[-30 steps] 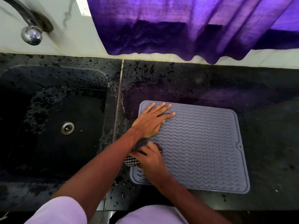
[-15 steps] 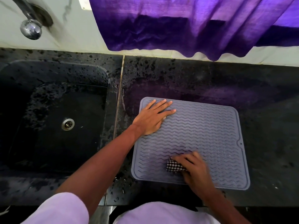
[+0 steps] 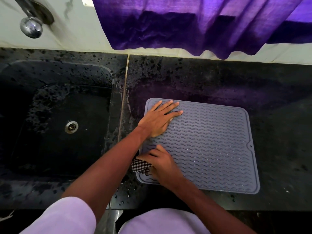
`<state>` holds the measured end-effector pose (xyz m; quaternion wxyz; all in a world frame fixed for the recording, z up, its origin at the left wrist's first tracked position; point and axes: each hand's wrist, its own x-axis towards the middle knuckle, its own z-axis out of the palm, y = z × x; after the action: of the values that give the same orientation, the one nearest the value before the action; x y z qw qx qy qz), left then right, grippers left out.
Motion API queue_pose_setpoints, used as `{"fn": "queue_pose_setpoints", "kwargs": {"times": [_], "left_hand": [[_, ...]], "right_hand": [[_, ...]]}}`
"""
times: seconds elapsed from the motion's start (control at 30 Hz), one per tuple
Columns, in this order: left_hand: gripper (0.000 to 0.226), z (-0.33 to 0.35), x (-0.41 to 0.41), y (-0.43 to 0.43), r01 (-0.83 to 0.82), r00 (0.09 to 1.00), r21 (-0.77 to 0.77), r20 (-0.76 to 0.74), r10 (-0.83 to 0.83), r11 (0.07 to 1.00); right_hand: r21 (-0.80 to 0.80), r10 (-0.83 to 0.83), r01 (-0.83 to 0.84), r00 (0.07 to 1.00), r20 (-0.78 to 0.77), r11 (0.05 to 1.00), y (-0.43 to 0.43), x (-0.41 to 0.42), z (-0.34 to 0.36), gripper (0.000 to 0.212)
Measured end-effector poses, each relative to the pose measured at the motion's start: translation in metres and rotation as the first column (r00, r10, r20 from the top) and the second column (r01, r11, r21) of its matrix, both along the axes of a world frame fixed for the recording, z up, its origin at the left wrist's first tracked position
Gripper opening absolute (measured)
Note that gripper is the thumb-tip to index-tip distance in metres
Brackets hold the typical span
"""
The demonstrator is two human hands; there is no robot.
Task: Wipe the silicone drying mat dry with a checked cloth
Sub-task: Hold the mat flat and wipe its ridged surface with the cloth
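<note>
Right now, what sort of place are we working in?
Most likely a home kitchen counter: a dark stone sink with a drain, a metal tap on the wall above it, and a grey silicone drying mat on the wet black countertop beside it.

You're in a kitchen: stone sink (image 3: 25, 102) and tap (image 3: 31, 28) left of your left hand (image 3: 157, 121), wet black counter (image 3: 278, 132).

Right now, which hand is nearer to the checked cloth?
Right. The right hand holds the checked cloth; the left hand lies flat on the silicone drying mat beyond it, not touching.
</note>
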<state>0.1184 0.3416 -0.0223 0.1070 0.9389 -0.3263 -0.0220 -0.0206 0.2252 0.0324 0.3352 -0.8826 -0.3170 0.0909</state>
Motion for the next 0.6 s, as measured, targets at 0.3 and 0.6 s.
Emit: {"fn": "queue_pose_setpoints", "kwargs": {"times": [0.3,0.6], "left_hand": [[0.056,0.001,0.0,0.001,-0.005,1.0,-0.006,-0.028,0.004,1.0],[0.057,0.002,0.0,0.001,-0.009,1.0,0.017,0.002,0.009,1.0]], "right_hand": [[-0.118,-0.257,0.262,0.965,0.053,0.958,-0.11,-0.035,-0.002,0.052],[-0.099,-0.242,0.238,0.97,-0.036,0.966,-0.064,-0.037,-0.012,0.068]]}}
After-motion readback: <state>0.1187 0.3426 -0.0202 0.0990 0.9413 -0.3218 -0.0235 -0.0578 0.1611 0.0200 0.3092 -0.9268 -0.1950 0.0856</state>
